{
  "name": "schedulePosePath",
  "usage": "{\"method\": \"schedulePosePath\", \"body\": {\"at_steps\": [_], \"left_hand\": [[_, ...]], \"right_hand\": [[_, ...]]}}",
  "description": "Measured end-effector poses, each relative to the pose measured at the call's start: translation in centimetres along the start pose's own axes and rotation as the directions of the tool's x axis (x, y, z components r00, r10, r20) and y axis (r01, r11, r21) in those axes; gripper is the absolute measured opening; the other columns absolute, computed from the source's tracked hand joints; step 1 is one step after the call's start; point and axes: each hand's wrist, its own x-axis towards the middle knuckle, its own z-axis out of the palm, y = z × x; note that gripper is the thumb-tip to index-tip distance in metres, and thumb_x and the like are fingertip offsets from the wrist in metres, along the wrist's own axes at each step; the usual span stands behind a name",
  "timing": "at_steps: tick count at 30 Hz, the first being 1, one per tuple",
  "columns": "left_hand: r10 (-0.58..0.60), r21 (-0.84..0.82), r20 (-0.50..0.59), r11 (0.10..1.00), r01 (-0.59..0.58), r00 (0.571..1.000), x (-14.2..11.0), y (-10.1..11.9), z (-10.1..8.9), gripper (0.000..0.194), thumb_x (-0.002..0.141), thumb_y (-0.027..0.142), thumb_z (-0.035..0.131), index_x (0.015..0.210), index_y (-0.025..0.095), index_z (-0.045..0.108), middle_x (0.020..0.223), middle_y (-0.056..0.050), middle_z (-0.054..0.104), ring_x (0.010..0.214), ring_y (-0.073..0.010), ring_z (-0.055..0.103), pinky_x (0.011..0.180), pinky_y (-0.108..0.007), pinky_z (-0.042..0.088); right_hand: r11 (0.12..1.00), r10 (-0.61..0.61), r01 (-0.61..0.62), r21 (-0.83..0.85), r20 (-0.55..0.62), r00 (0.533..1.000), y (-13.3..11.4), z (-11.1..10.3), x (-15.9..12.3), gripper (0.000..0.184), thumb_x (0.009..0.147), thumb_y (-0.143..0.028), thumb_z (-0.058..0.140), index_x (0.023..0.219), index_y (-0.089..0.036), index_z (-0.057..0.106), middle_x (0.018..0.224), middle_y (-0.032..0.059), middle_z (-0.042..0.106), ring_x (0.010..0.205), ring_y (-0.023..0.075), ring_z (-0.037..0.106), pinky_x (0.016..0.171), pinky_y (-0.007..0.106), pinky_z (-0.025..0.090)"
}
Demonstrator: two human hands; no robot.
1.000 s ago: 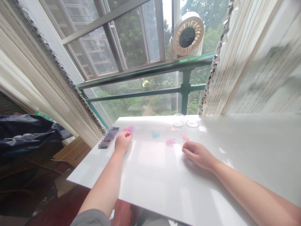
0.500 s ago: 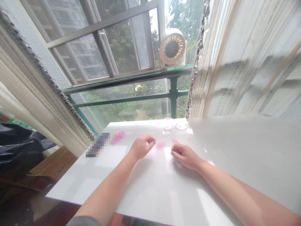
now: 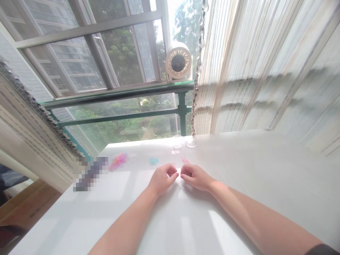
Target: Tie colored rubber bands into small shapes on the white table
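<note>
Right of the blue bands point(image 3: 153, 161), the pink bands point(image 3: 185, 160) look featherlight, soft, probably stretchy, so I'd pinch one strand; my left hand point(image 3: 161, 179) and right hand point(image 3: 197, 177) are curled, can't tell if gripping.

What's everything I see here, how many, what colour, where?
Table: 1, white, foreground
Mixed pile: 1, mostly pink, table's left
Blue pile: 1, pale blue, mid-table
Pink pile: 1, pink, right of blue
Round containers: 2, clear, far table edge
Blurred oblong: 1, dark, table's left edge
Window: 1, grey-framed, upper left
Fan: 1, cream, upper middle
Railing: 1, green, beyond table
Curtains: 2, pale striped, either side
Box: 1, brown, lower left
Bundle: 1, dark, above box
Trees: several, green, outside
Building: 1, greyish, outside left
Sleeve: 1, dark, lower right
Forearms: 2, bare, foreground
Left hand: 1, bare, centre
Right hand: 1, bare, beside left
</note>
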Motion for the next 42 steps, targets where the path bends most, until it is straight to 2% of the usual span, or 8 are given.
{"method": "schedulePosePath", "body": {"at_steps": [10,16,20,26,42], "left_hand": [[0.024,0.075,0.067,0.997,-0.029,0.997,0.1,0.2,0.7,0.012,0.077,0.030,0.056,0.079,0.019,0.059,0.079,-0.001,0.066,0.066,-0.0124,0.058,0.062,-0.024,0.043],[0.022,0.086,0.104,0.996,-0.031,0.994,0.0,0.0,0.9,0.009,0.076,0.027,0.056,0.076,0.019,0.060,0.075,0.000,0.066,0.063,-0.0122,0.057,0.059,-0.023,0.042],[0.021,0.070,0.100,0.997,-0.028,0.995,0.0,0.0,0.8,0.008,0.075,0.026,0.057,0.076,0.019,0.060,0.076,0.000,0.066,0.063,-0.0120,0.057,0.058,-0.023,0.042],[0.034,0.037,0.081,0.999,-0.037,0.996,0.0,0.3,0.7,0.011,0.077,0.029,0.056,0.075,0.018,0.060,0.076,-0.001,0.066,0.064,-0.0118,0.057,0.060,-0.023,0.043],[0.032,0.005,0.068,0.999,-0.033,0.997,-0.1,0.2,0.7,0.013,0.077,0.030,0.056,0.076,0.018,0.061,0.074,-0.001,0.065,0.063,-0.0115,0.056,0.059,-0.022,0.042]], "right_hand": [[0.999,-0.010,0.010,0.042,-0.014,1.000,0.7,0.1,0.0,0.003,0.078,-0.022,0.051,0.078,-0.018,0.052,0.061,-0.0046,0.046,0.057,0.0099,0.042,0.056,0.023,0.035],[0.998,-0.016,0.017,0.057,-0.026,1.000,0.9,0.3,0.1,0.004,0.077,-0.020,0.052,0.080,-0.020,0.054,0.059,-0.0046,0.050,0.054,0.0102,0.041,0.058,0.026,0.038],[0.999,0.003,-0.002,0.043,-0.005,1.000,0.6,0.2,0.0,0.005,0.078,-0.019,0.049,0.075,-0.019,0.054,0.063,-0.0029,0.052,0.058,0.0107,0.044,0.057,0.024,0.037],[1.000,-0.005,0.005,0.021,-0.003,1.000,0.4,0.1,0.0,0.005,0.077,-0.018,0.049,0.075,-0.018,0.053,0.061,-0.0038,0.048,0.058,0.0099,0.043,0.056,0.022,0.035],[1.000,0.002,-0.002,0.010,-0.008,1.000,-0.1,-0.1,0.0,0.006,0.075,-0.018,0.049,0.071,-0.018,0.052,0.061,-0.0033,0.048,0.058,0.0105,0.043,0.058,0.023,0.035]]}}
